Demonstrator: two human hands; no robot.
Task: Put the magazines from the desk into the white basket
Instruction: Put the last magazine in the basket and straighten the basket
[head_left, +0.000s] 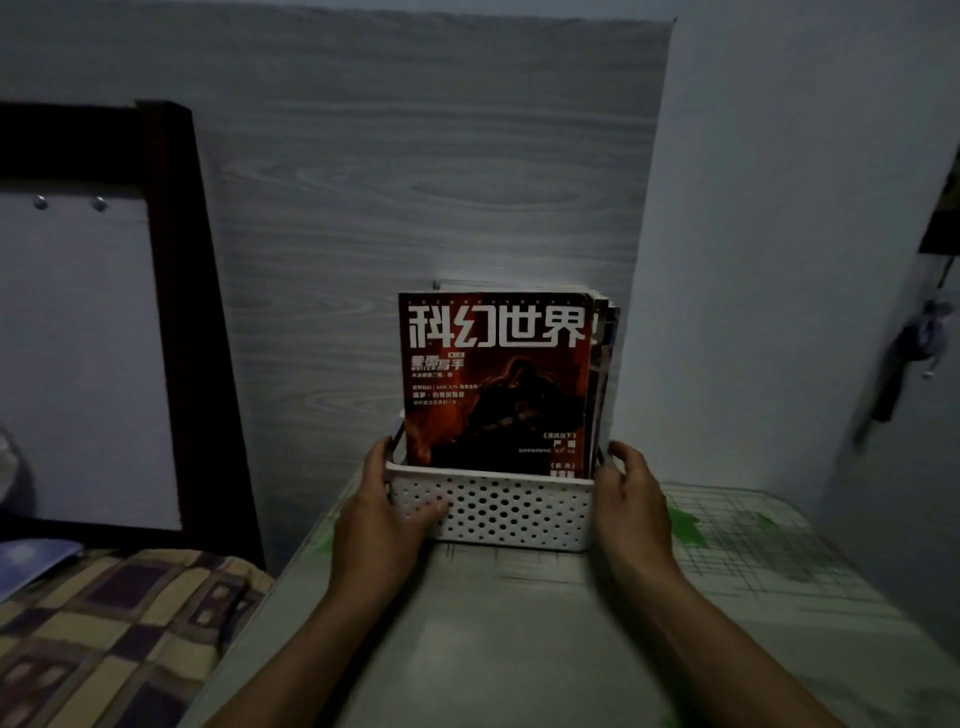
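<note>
Standing upright in the white perforated basket (498, 512) on the counter (519, 623): magazines (496, 384), front cover reading "科幻世界", smaller cover lines too dim to read. Left hand (387, 512) and right hand (631, 496) apart, apparently gripping the basket's two ends. Checked bedding (104, 613) at left.

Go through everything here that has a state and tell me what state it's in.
Basket: on the desk, full of magazines.
Magazines: upright in the basket, red cover facing front.
Left hand: grips the basket's left end.
Right hand: grips its right end.
Desk: holds the basket.
</note>
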